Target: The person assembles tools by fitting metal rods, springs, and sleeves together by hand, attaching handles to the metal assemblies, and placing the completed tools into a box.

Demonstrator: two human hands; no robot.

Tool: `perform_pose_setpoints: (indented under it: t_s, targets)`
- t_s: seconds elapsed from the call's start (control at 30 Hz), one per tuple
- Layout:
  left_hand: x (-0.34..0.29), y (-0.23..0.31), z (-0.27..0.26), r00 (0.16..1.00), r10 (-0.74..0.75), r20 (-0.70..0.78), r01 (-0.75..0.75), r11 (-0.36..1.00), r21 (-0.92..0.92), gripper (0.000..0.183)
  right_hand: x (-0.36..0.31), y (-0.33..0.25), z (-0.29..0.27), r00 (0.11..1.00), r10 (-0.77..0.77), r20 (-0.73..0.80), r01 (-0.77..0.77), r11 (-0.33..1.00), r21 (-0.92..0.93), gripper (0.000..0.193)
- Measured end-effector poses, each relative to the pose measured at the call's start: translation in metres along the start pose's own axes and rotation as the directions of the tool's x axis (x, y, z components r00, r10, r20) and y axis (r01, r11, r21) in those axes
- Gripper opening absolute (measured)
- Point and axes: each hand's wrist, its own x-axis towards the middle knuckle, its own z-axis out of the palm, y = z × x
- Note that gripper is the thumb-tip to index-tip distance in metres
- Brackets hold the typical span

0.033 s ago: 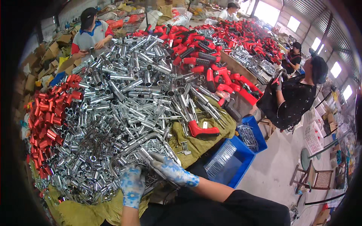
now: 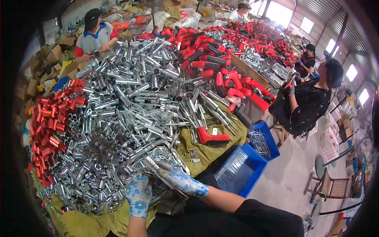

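Observation:
Both my hands wear white gloves with blue flowers. My right hand [image 2: 183, 181] is closed around a shiny metal tube [image 2: 151, 163], whose open end sticks out past the fingers toward the pile. Under that hand runs a dark, curved metal edge that I cannot make out fully. My left hand [image 2: 139, 194] is close by at the pile's near edge, its fingers curled together; what they hold, if anything, is hidden. Just beyond my hands lies a bent chrome frame [image 2: 160, 144]. Small metal sleeves [image 2: 92, 189] and dark springs [image 2: 100, 148] are heaped to the left.
Red metal sleeves [image 2: 49, 126] bank up at the left. A red-handled tool [image 2: 211, 137] rests on yellow-green sacking [image 2: 189, 144]. Blue bins [image 2: 252, 168] with metal rods stand right of my arm. Co-workers sit at the far left [image 2: 94, 35], right [image 2: 312, 98] and back.
My left hand has shifted very slightly, and its fingertips look a little different. The far-left co-worker's head and hands are a bit lower. My right hand stays in place on the tube.

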Motion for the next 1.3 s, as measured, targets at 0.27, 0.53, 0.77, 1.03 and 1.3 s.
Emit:
perform_pose_setpoints:
  t_s: [0.27,0.53,0.77,1.03,1.3]
  targets:
    - [0.0,0.004,0.0,1.0,-0.008,0.002,0.007,0.999,0.046,0.031,-0.007,-0.013,-0.002,0.954,0.226,0.196,-0.268,0.937,0.225,0.051]
    - [-0.004,-0.009,0.01,0.999,-0.027,0.046,0.028,0.999,-0.035,0.034,-0.007,-0.011,-0.001,0.947,0.234,0.219,-0.312,0.827,0.468,0.045]
    - [0.004,-0.002,-0.001,0.956,-0.172,-0.238,0.079,0.931,-0.356,0.017,-0.004,0.007,-0.002,0.877,0.31,0.367,-0.473,0.425,0.772,0.036]
    - [0.0,0.02,-0.007,0.922,-0.373,0.102,0.14,0.077,-0.987,0.019,-0.01,0.003,0.008,0.882,0.205,0.424,-0.469,0.454,0.758,0.041]
    - [-0.012,0.032,-0.012,0.857,-0.405,0.32,0.165,-0.373,-0.913,0.03,-0.015,-0.001,0.018,0.821,0.176,0.544,-0.57,0.313,0.759,0.045]
